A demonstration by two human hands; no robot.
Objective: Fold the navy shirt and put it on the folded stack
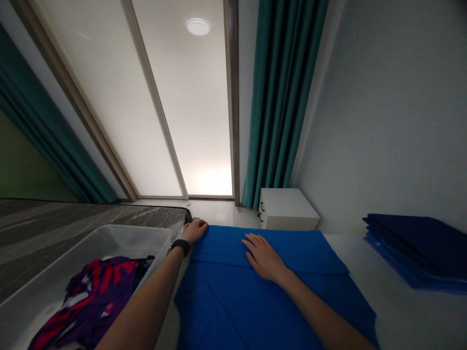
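A bright blue garment (pixel 233 296) lies spread out in front of me, with its far part folded over as a straight band. At the far left corner of the garment is my left hand (pixel 195 230), its fingers curled closed on the edge of the fabric. A dark watch band circles that wrist. My right hand (pixel 265 257) rests palm down on the folded band, fingers stretched out and slightly spread. The near part of the garment runs out of the bottom of the view.
To the left, a clear plastic bin (pixel 134 236) holds purple and red clothing (pixel 105 287). On the white surface (pixel 386 311) at right sits a stack of folded blue clothes (pixel 419 248). Beyond stand a white drawer cabinet (pixel 288 206), a teal curtain (pixel 284 97) and frosted sliding doors (pixel 189 107).
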